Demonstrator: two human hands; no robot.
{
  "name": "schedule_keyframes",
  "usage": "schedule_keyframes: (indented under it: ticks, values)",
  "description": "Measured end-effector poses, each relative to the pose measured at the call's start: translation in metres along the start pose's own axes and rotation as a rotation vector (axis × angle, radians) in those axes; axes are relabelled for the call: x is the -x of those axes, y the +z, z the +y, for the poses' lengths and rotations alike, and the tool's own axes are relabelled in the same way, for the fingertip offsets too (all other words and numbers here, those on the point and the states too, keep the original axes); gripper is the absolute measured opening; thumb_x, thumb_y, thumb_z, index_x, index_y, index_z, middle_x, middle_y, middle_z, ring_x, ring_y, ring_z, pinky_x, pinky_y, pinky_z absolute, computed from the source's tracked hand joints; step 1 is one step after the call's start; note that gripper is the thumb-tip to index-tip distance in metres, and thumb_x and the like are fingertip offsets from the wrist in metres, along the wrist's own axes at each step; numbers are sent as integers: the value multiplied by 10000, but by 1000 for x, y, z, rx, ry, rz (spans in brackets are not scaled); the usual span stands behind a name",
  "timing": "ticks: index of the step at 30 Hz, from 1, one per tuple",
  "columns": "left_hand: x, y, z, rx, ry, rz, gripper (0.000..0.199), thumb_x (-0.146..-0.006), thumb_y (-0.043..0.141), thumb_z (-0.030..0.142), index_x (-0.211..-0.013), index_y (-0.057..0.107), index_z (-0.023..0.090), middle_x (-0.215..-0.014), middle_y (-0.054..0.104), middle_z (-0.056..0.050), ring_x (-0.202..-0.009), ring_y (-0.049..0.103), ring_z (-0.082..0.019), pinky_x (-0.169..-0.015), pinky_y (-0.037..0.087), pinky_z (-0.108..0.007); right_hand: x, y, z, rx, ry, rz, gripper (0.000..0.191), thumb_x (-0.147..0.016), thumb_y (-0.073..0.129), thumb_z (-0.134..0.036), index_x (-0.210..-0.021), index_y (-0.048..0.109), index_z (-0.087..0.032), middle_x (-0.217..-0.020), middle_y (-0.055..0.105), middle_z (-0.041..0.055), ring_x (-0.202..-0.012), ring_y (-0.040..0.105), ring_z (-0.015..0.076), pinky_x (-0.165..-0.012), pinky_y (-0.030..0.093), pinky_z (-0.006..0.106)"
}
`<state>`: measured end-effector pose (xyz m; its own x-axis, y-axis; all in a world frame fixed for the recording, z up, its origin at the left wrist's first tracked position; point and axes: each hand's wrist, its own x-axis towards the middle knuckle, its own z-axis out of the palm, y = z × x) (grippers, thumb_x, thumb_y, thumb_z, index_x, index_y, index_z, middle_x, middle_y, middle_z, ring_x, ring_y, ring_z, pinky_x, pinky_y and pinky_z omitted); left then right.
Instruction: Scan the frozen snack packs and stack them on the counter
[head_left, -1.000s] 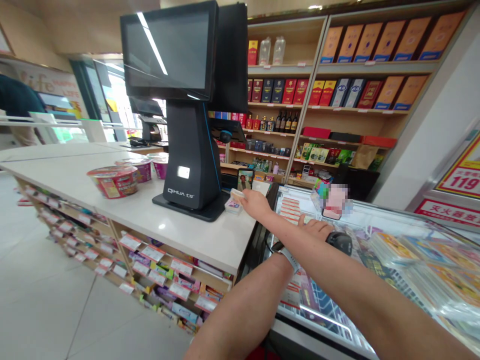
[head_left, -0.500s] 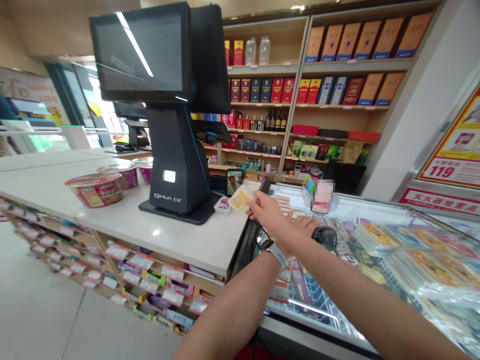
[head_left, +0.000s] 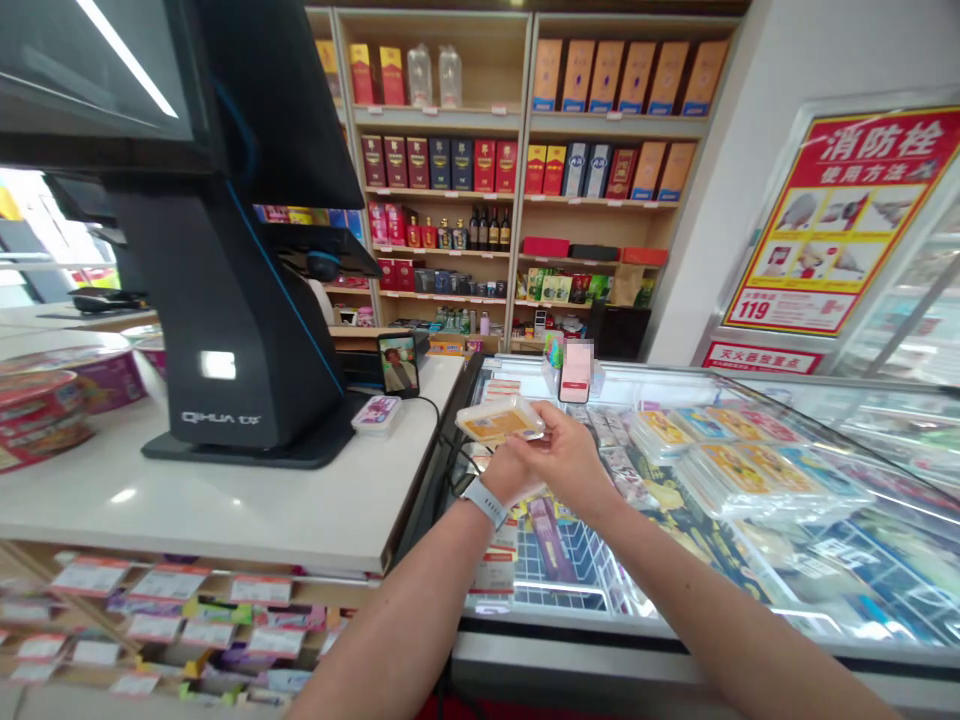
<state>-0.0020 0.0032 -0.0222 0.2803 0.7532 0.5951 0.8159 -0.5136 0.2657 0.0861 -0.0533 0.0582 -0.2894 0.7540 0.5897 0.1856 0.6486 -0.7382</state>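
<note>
A clear flat pack with a yellow face [head_left: 499,422] is held up over the left edge of the glass-topped case. My right hand [head_left: 566,455] grips its right end, fingers closed. My left hand [head_left: 516,472], with a pale watch band on the wrist, is closed at the pack's lower edge, its fingers partly hidden by my right hand. A clear edge shows below the hands, too small to identify. Another clear pack with a purple-and-white face [head_left: 376,414] lies on the white counter [head_left: 300,510], beside the black register stand [head_left: 225,330].
Several packs [head_left: 757,475] are stacked on the case at right. A phone [head_left: 575,372] stands at its back edge, another screen [head_left: 398,364] stands on the counter. Black cables [head_left: 450,455] run beside the hands. Bowls [head_left: 45,415] sit far left; shelves [head_left: 442,195] stand behind.
The view has swung right. My left hand has come off the black scanner, now out of sight, and joined my right hand at the yellow pack. The pack has moved right, away from the counter pack.
</note>
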Motion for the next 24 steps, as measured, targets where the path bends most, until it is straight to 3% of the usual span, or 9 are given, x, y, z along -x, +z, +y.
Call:
schedule_keyframes:
  ticks: [4, 7, 12, 16, 19, 24]
  values:
    - [10, 0, -11, -19, 112, -92, 345, -931, 442, 165, -1235, 604, 183, -1333, 625, -96, -1235, 592, -275, -1091, 464, -436, 8, -23, 10, 10, -19, -7, 211, -806, 682, -283, -1005, 678, -212, -910, 727, 20, -813, 682, 177, -729, 564, 303]
    - [7, -1, -12, -62, 116, -48, 370, -929, 472, 182, -1287, 566, 172, -1335, 614, -131, -1259, 566, -290, -1125, 417, -498, 10, -37, 14, 21, -50, -16, 196, -821, 681, -312, -984, 694, -205, -885, 716, 20, -754, 659, 155, -662, 550, 266]
    - [1, -12, -7, -106, 183, 29, 417, -917, 496, 180, -1325, 539, 258, -1374, 595, -65, -1349, 466, -272, -1215, 223, -579, 11, -60, 15, -13, -56, 7, 251, -838, 695, -393, -1000, 707, -201, -876, 710, 33, -745, 661, 161, -676, 569, 283]
    - [-2, -25, 0, -143, 167, 0, 502, -853, 541, 148, -1348, 527, 230, -1409, 566, -88, -1339, 471, -278, -1218, 192, -564, 11, -79, 20, -70, -81, 76, 303, -857, 681, -449, -1055, 694, -221, -930, 711, 41, -819, 680, 187, -730, 588, 320]
    - [-3, -32, 5, -119, 135, -12, 581, -813, 554, 121, -1383, 490, 212, -1409, 568, -96, -1332, 487, -258, -1223, 190, -527, 12, -92, 26, -113, -73, 168, 366, -873, 635, -525, -1100, 649, -237, -953, 714, 50, -809, 691, 203, -610, 582, 295]
    - [-3, -33, 8, -80, 150, -8, 583, -822, 514, 104, -1394, 461, 206, -1429, 559, -79, -1349, 479, -219, -1236, 144, -505, 18, -108, 40, -156, 2, 298, 399, -917, 523, -591, -1159, 537, -273, -909, 704, 42, -702, 708, 196, -409, 471, 222]
